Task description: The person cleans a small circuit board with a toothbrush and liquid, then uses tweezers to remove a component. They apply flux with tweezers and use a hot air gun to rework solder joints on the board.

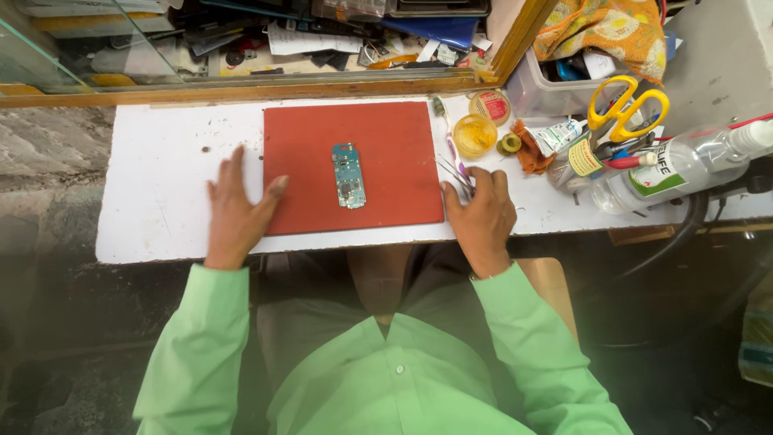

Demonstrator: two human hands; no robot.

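A small blue-green circuit board (349, 175) lies in the middle of a red mat (354, 129) on a white worktop (161, 161). My left hand (236, 211) rests flat on the worktop at the mat's left edge, fingers spread, holding nothing. At the mat's right edge my right hand (481, 214) lies palm down, its fingertips on metal tweezers (456, 173) that lie on the worktop. I cannot tell whether the fingers grip the tweezers. Both sleeves are light green.
Right of the mat stand a yellow jar (474, 134), a red-lidded tin (490, 105), a solder spool (509, 144), a tube (557, 135), yellow-handled scissors (625, 109) and a clear plastic bottle (684, 165). A toothbrush (445, 129) lies there. A glass-fronted shelf (241, 48) of clutter runs behind.
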